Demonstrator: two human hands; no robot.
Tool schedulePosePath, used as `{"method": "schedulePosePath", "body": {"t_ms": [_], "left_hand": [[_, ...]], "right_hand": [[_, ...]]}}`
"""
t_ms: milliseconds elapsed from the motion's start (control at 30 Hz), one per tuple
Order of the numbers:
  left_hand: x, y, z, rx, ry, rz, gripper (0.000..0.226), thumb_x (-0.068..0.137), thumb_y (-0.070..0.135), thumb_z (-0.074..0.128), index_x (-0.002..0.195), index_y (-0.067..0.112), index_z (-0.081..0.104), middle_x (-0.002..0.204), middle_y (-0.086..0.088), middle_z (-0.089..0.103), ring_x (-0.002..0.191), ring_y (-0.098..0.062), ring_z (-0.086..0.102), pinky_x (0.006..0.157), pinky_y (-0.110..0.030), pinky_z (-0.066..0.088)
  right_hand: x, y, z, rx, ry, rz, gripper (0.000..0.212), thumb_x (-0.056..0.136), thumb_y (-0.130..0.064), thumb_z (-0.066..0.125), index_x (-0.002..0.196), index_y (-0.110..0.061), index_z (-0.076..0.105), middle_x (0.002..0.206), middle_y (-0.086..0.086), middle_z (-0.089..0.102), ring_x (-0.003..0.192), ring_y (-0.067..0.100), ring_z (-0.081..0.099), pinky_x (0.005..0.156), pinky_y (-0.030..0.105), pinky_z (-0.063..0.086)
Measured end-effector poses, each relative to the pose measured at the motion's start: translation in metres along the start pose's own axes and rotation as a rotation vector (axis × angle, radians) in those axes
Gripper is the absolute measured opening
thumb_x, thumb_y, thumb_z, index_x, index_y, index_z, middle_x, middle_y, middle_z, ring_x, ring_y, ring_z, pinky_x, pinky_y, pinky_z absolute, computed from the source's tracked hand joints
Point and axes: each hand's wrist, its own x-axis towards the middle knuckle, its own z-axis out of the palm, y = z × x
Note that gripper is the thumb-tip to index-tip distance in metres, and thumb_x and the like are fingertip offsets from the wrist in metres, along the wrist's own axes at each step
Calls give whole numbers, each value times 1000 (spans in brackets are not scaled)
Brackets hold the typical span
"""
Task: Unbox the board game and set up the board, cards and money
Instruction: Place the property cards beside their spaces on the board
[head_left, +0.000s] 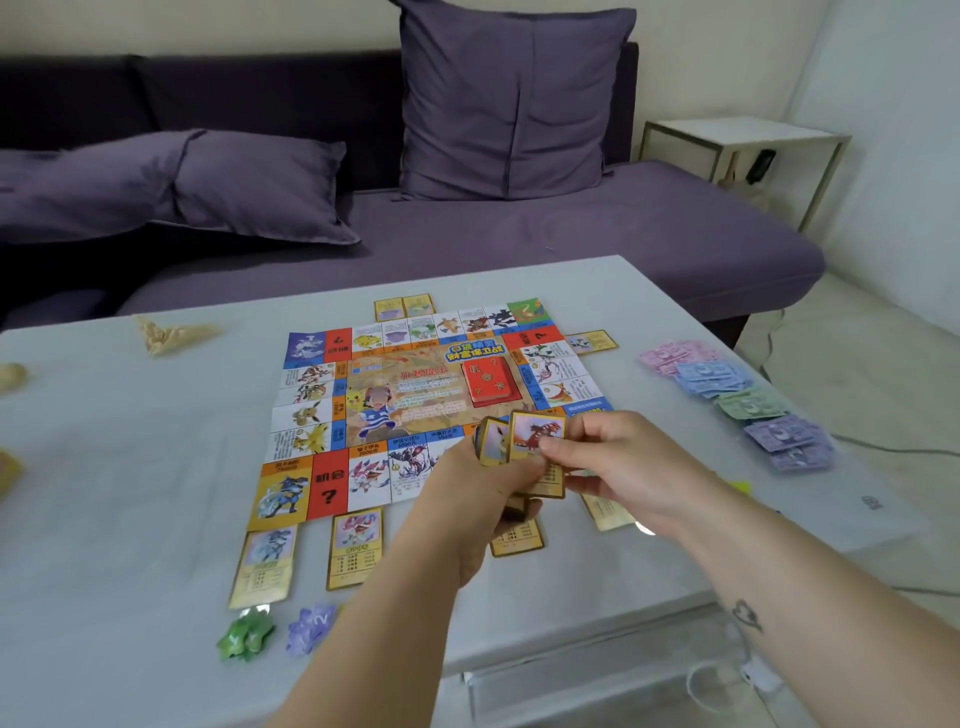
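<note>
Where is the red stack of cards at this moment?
In the head view, the red stack of cards lies on the board, right of its centre, just beyond the gold-edged cards that the left hand and right hand hold.

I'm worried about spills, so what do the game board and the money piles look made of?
The game board looks like thin printed paper, judging by its fold creases. The money piles look like thin matte paper in pastel colours, with loosely fanned, slightly lifted edges.
</note>
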Motion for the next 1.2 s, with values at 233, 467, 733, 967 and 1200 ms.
{"method": "schedulePosePath", "body": {"t_ms": [233, 467, 733, 967, 1200], "left_hand": [[1, 18, -21, -28, 100, 56, 13, 82, 12, 70, 94, 11, 65, 90, -8, 70, 78, -17, 62, 69, -26, 54], [11, 34, -40, -67, 201, 174, 23, 82, 2, 68, 105, 3, 61, 84, -13, 70, 79, -26, 65, 71, -34, 55], [62, 72, -42, -378, 220, 118, 25, 81, -1, 66, 103, 3, 55, 75, -11, 70, 65, -17, 65, 63, -30, 55], [138, 120, -89, 785, 358, 375, 19, 99, 18, 39, 108, 20, 56, 64, 0, 46, 50, -12, 38, 38, -15, 33], [217, 142, -128, 1121, 406, 453, 39, 100, 19, 33, 137, 28, 41, 117, -9, 55, 65, -19, 47, 55, -28, 38]], "right_hand": [[2, -13, 14, -148, -83, -75, 17, 98, -13, 48, 109, -9, 61, 100, 10, 68, 82, 19, 69, 71, 37, 58], [12, -33, 27, -215, -71, -172, 7, 87, -19, 66, 89, -13, 62, 68, -4, 61, 51, 7, 57, 50, 19, 43], [80, -56, 46, 352, 39, -52, 6, 89, -12, 61, 93, -11, 65, 84, 6, 68, 67, 13, 59, 48, 21, 43], [208, -95, 19, -416, 258, -321, 29, 95, -14, 49, 122, -23, 49, 102, 3, 59, 66, 13, 50, 57, 24, 41], [299, -96, 20, -793, 206, -349, 33, 92, -17, 59, 125, -15, 55, 124, 5, 53, 103, 18, 51, 76, 22, 34]]}}
